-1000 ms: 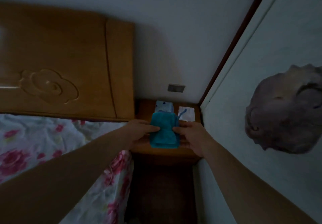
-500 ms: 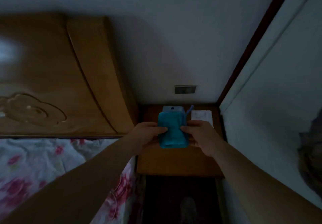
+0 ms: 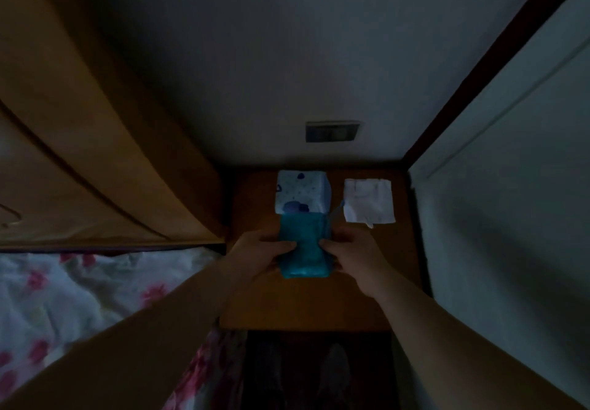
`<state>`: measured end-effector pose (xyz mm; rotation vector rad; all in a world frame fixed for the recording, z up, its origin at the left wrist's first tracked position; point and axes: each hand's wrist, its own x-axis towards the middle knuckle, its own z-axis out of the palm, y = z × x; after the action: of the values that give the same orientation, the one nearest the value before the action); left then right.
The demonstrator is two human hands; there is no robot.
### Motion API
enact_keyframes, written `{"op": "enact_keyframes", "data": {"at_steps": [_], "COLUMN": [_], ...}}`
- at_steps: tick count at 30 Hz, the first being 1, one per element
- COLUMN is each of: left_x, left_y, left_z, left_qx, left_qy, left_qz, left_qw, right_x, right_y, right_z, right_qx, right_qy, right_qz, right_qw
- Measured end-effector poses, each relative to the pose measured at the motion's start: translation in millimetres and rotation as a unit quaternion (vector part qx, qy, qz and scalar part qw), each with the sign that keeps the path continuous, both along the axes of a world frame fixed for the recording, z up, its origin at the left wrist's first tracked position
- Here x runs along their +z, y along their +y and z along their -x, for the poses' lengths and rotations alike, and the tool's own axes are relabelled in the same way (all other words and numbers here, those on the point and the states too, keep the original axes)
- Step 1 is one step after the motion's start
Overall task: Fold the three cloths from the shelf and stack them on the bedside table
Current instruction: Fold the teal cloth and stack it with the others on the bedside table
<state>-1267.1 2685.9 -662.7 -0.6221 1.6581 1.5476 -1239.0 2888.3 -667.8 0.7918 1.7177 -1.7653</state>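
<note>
**Operator:** I am looking down into a dim corner where the wooden bedside table [image 3: 306, 307] is standing between the bed [image 3: 79, 298] and a pale panel on the right. A patterned white pack [image 3: 301, 195] and a white folded item [image 3: 368, 200] are lying at the back of the top, apart from each other.

**Checker:** Where is the cloth sitting?

**Operator:** The folded teal cloth [image 3: 305, 247] is resting mid-table, its far edge touching the patterned pack. I am pressing the left hand [image 3: 255, 256] against its left side and the right hand [image 3: 354, 258] against its right, fingers curled onto the top. Both are gripping it.

**Checker:** What is threatening the step?

**Operator:** In my judgement, the folds are relying on the squeeze. Releasing unevenly is likely to let the thick bundle spring open. Pushing further back is likely to shove the pack. I cannot tell whether other cloths are lying beneath, so a leaning stack is also possible. Low light is hiding the edges.
</note>
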Motion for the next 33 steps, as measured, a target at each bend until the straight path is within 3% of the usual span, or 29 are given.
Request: {"op": "enact_keyframes", "data": {"at_steps": [6,11,22,24,26,29,31,33], "left_x": [-78.3,-119.0,-133.6,-129.8,-131.7,-144.0,-155.7,-165.7], "left_y": [1.7,-7.3,-2.2,1.0,3.5,6.2,4.6,4.9], "left_z": [3.5,3.3,10.8,5.7,-2.5,-14.4,-18.8,-23.2], "left_qx": [-0.052,-0.097,-0.208,-0.234,-0.291,-0.401,-0.454,-0.482], "left_qy": [-0.015,0.023,0.125,0.184,0.287,0.377,0.410,0.412], "left_qz": [0.025,0.070,0.244,0.292,0.370,0.406,0.405,0.404], "left_qw": [0.998,0.993,0.939,0.909,0.834,0.729,0.680,0.659], "right_x": [-68.5,-104.2,-142.8,-139.1,-133.4,-133.0,-148.4,-163.4], "right_y": [-3.0,-11.8,-22.0,-26.6,-32.5,-41.9,-41.1,-35.2], "right_z": [-3.2,-4.0,8.2,5.4,-2.5,-17.4,-28.8,-36.1], "right_qx": [-0.003,0.046,0.066,0.074,0.118,0.262,0.349,0.398], "right_qy": [-0.005,-0.001,0.037,0.076,0.160,0.269,0.263,0.240], "right_qz": [-0.076,-0.151,-0.244,-0.290,-0.374,-0.433,-0.460,-0.480], "right_qw": [0.997,0.988,0.967,0.951,0.906,0.820,0.773,0.744]}}
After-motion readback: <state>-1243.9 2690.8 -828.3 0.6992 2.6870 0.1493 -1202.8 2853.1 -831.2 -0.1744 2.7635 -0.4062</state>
